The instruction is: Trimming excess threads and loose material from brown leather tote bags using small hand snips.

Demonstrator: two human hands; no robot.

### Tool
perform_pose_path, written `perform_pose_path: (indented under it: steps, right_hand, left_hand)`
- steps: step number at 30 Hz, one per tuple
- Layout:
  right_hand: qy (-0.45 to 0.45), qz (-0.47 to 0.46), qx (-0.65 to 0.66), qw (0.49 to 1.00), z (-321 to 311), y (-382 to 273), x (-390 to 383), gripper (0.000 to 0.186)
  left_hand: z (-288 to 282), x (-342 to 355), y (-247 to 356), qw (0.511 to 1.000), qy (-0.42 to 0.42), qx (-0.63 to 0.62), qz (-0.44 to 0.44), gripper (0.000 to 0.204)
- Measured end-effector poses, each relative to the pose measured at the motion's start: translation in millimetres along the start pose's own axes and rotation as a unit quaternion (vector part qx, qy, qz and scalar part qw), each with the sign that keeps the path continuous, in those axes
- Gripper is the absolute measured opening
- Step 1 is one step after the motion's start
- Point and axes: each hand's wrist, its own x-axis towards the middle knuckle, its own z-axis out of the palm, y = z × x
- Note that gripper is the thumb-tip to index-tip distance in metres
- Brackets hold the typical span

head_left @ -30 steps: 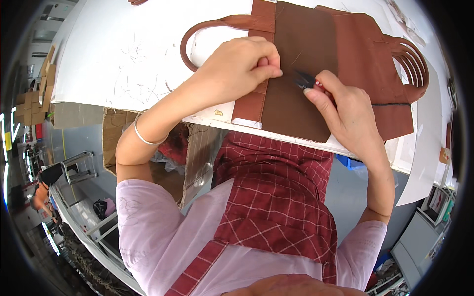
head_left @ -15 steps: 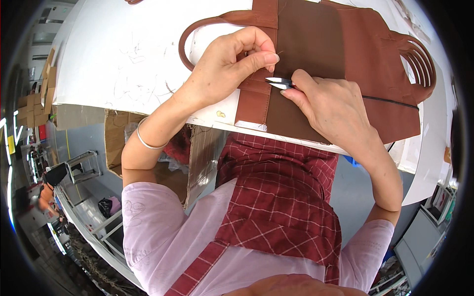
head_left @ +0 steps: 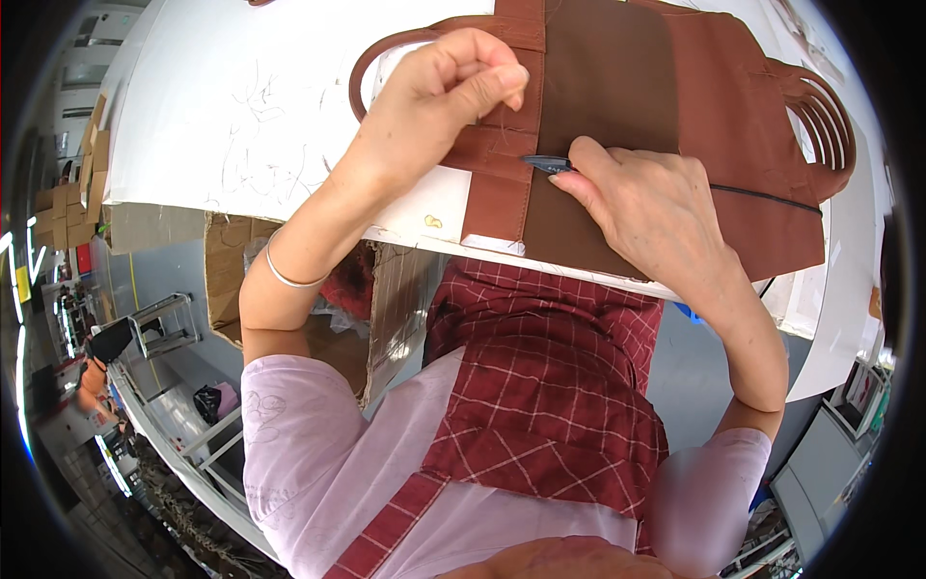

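Note:
A brown leather-like bag lies flat on the white table, with a dark middle panel and reddish-brown stitched bands. At its left side a looped handle passes behind my left hand. That hand is raised over the stitched band, thumb and fingers pinched; a fine thread seems to hang from them. My right hand rests on the dark panel and grips small thread snips. Their dark blades look closed, the tips at the stitched edge; the palm hides the rest.
More reddish-brown bag pieces with stacked handles lie at the right, crossed by a black cord. Loose threads are scattered on the white table. A cardboard box stands below the table's front edge.
My left hand has lifted away from the seam, up and slightly left, still pinched. The snips' blades, apart before, now look closed. My right hand has barely moved.

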Motion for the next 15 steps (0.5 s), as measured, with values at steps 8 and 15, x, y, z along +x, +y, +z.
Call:
perform_pose_path:
  steps: [8, 15]
  right_hand:
    - [-0.024, 0.025, 0.050, 0.998, -4, 3, 1, 0.035]
    - [-0.052, 0.012, 0.055, 0.997, -11, 3, 6, 0.036]
  left_hand:
    - [-5, -9, 7, 0.917, -0.046, 0.391, 0.072, 0.010]
    - [-8, -9, 9, 0.936, -0.012, 0.351, -0.004, 0.010]
